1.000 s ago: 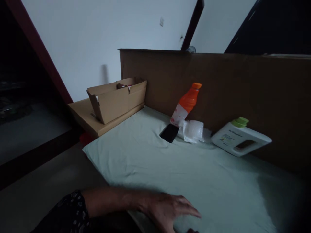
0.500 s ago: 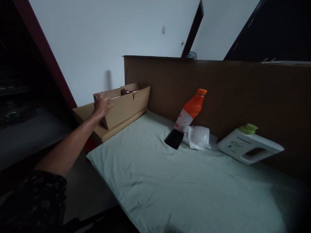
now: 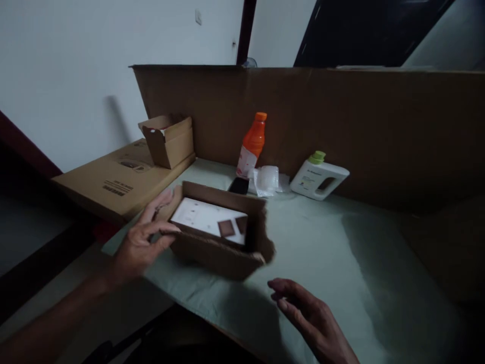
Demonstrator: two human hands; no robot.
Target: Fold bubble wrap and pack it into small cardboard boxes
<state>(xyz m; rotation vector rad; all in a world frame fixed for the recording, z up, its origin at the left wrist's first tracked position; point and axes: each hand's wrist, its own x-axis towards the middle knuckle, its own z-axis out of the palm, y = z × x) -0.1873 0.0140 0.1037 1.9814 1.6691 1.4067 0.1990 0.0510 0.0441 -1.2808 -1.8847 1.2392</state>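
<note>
My left hand point(image 3: 146, 242) grips the near-left end of an open cardboard box point(image 3: 212, 258), thumb on the near wall and fingers at the left side. Inside the box lies a white carton point(image 3: 200, 215) with brown squares printed on it. The box is held over the green-grey cloth; whether its base touches the cloth cannot be made out. My right hand point(image 3: 303, 308) is to the right of the box, apart from it, fingers loosely curved with a gap between thumb and fingertips, nothing in them.
A second small cardboard box point(image 3: 174, 144) stands on a large flat carton point(image 3: 109, 172) at the left. Along the cardboard panel point(image 3: 322, 116) are an orange bottle point(image 3: 253, 144), a black item point(image 3: 238, 185), bubble wrap point(image 3: 267, 180) and a white jug point(image 3: 308, 179) on the cloth point(image 3: 326, 242).
The left hand has lifted the nearer cardboard box off the large carton and brought it right and closer. My right hand has come into view. The camera has turned right.
</note>
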